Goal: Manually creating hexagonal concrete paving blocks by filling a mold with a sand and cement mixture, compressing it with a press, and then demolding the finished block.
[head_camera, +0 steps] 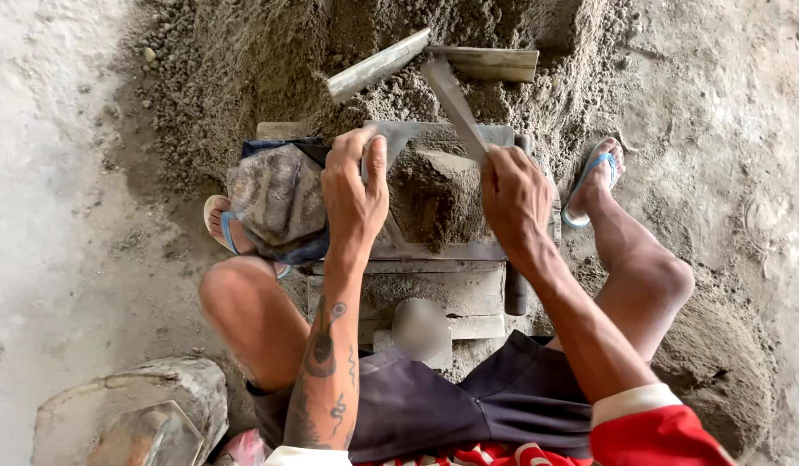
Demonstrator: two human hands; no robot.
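Grey, damp sand-cement mix point(434, 194) is heaped in a metal mould point(434, 250) that sits on a low block press between my knees. My right hand point(513, 197) is closed around the near end of a flat metal scraper bar point(456, 103), which slants up and away from the mould's far right corner towards the big mound behind it. My left hand point(355, 185) grips the mould's far left edge, thumb and fingers curled over the rim, touching the heap.

Just left of the mould, beside my left hand, lies a dusty bundle of cloth point(277, 203) with a dark blue edge, partly covering my left foot in a blue-strapped sandal point(223, 226). My right foot point(596, 181), in the same kind of sandal, rests on the sandy ground to the right of the mould.

Beyond the mould's far edge rises a large pile of the same grey mix point(270, 60), with two weathered wooden boards point(434, 60) lying on it. At the lower left corner of the view stands a cast concrete piece point(132, 414) on the pale floor.
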